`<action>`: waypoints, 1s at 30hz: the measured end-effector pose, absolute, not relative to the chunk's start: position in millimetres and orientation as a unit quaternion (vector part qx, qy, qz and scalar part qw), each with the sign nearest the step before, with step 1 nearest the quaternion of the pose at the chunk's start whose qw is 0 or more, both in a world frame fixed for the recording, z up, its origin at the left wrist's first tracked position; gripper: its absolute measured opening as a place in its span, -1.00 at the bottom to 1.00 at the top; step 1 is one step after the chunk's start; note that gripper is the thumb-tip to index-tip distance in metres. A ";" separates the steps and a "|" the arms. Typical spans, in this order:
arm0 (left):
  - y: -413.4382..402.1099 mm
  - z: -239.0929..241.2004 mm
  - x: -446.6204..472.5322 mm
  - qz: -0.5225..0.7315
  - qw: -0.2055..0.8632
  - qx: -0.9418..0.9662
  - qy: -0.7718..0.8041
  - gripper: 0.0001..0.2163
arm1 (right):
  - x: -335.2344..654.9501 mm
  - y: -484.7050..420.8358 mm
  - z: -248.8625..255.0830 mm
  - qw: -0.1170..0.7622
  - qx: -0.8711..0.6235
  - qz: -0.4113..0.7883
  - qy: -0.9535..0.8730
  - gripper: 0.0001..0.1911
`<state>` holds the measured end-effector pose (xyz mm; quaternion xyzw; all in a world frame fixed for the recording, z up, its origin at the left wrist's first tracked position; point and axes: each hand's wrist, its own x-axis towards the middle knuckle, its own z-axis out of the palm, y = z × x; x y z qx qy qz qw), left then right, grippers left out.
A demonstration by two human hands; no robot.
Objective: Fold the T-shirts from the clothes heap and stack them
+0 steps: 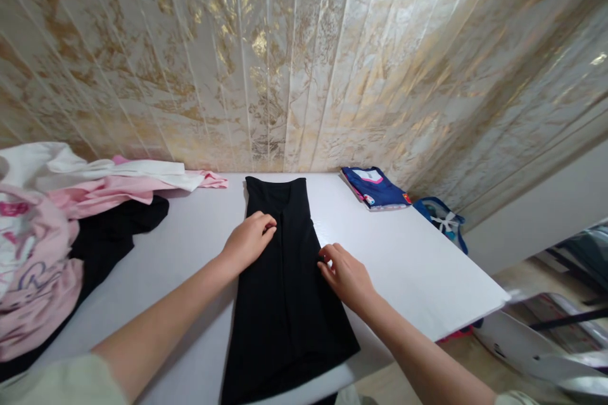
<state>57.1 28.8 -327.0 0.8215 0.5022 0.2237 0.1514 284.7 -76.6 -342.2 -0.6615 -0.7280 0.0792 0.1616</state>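
Observation:
A black garment lies lengthwise on the white table, its sides folded in so that a seam-like line runs down the middle. At its far end is a scooped neckline. My left hand rests over its upper left part, fingers curled and closed near the middle line. Whether cloth is between those fingertips is hidden. At the garment's right edge, my right hand is closed, with thumb and fingers pinching the edge of the cloth. The near end of the garment reaches the table's front edge.
A loose heap of pink, white and black clothes covers the table's left side. One folded navy garment lies at the back right. Behind the white table hangs a gold-patterned curtain. A blue bag sits beyond the right edge.

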 end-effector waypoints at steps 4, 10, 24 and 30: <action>79.2 -337.7 99.9 0.181 0.129 0.768 0.600 -0.78 | 277.9 -87.1 -357.4 0.172 -0.685 0.042 -0.707 -0.80; 101.1 -354.5 118.2 0.152 0.120 0.743 0.641 -0.81 | 278.5 -84.3 -368.0 0.154 -0.714 0.012 -0.683 -0.77; 87.1 -349.4 141.7 0.164 0.054 0.846 0.505 -0.71 | 285.2 -85.6 -352.8 0.182 -0.669 0.048 -0.719 -0.73; 112.1 -372.8 158.3 0.086 0.085 0.881 0.457 -0.58 | 268.0 -105.5 -383.1 0.122 -0.632 0.012 -0.766 -0.35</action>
